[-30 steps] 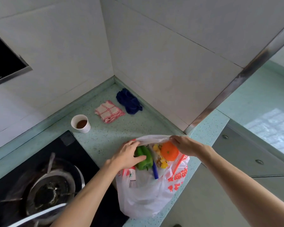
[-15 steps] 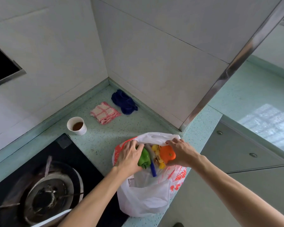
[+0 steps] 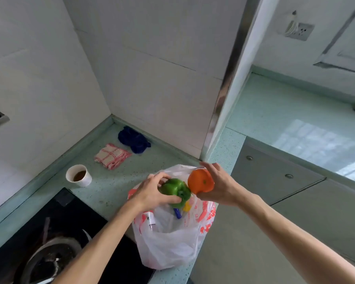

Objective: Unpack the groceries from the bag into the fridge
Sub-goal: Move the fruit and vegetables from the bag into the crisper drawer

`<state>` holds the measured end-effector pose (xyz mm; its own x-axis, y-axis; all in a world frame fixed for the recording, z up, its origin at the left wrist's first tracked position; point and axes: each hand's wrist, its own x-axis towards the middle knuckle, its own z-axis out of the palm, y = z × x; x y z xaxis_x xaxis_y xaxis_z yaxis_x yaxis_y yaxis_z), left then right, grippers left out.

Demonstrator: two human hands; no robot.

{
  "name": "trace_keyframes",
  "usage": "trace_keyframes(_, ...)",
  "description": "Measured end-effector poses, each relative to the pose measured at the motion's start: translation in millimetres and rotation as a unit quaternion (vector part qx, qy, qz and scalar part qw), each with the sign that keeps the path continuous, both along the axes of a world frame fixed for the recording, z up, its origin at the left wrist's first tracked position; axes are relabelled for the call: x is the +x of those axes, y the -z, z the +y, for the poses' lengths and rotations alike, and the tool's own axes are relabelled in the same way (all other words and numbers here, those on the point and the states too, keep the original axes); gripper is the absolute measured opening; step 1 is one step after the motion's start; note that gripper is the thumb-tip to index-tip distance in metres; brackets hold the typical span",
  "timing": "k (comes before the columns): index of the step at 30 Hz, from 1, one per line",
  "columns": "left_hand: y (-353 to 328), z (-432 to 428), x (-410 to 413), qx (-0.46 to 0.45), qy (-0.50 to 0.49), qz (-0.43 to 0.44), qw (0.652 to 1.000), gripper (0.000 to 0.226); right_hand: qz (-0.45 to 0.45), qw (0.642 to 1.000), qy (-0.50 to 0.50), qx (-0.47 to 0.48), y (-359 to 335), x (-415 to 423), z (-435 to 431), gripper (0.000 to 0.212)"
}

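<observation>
A white plastic bag (image 3: 168,240) with red print stands on the pale green counter (image 3: 111,181) near its front edge. My left hand (image 3: 152,193) grips a green bell pepper (image 3: 175,190) just above the bag's mouth. My right hand (image 3: 219,187) holds an orange round fruit (image 3: 200,182) beside the pepper, also above the bag. Inside the bag a yellow item (image 3: 186,207) and a blue item (image 3: 177,213) show. No fridge is in view.
A paper cup (image 3: 79,175) with brown liquid stands left of the bag. A red-checked cloth (image 3: 112,155) and a blue cloth (image 3: 134,142) lie in the corner. A black gas hob (image 3: 55,238) fills the lower left. Grey cabinet doors (image 3: 275,175) are at right.
Both hands reached into the bag, took hold of the pepper and the orange fruit, and lifted them out above its mouth. The view has swung right.
</observation>
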<state>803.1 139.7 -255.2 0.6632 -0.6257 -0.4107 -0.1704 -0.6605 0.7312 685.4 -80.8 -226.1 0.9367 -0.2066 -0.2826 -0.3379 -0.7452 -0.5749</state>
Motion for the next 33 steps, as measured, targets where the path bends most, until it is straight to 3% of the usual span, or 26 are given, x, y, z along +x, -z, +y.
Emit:
trace_keyframes(4,-22.9,-12.8,-17.1,-0.055,0.015,0.005,0.998,0.068,-0.034,0.999,0.023,0.009,-20.0,-31.9,-8.7,0.106)
trace_keyframes(9,-50.9,-45.8,-62.5,-0.089,0.062,-0.006,0.994,0.057,-0.083,0.993,0.085,-0.015,-39.6,-100.2,-29.6,0.087)
trace_keyframes(16,-75.0,-111.5,-180.8,-0.147,0.112,-0.057,0.981,0.076,-0.124,0.957,0.26,-0.014,-64.4,-274.4,-58.7,0.078)
trace_keyframes(25,-108.6,-203.3,-380.5,-0.256,0.237,-0.005,0.937,0.079,-0.165,0.862,0.479,-0.032,-83.6,-545.9,-49.5,0.085)
trace_keyframes(33,-130.9,-272.6,-548.2,-0.292,0.424,0.012,0.857,0.084,-0.198,0.742,0.633,-0.097,-105.3,-713.7,-22.6,0.078)
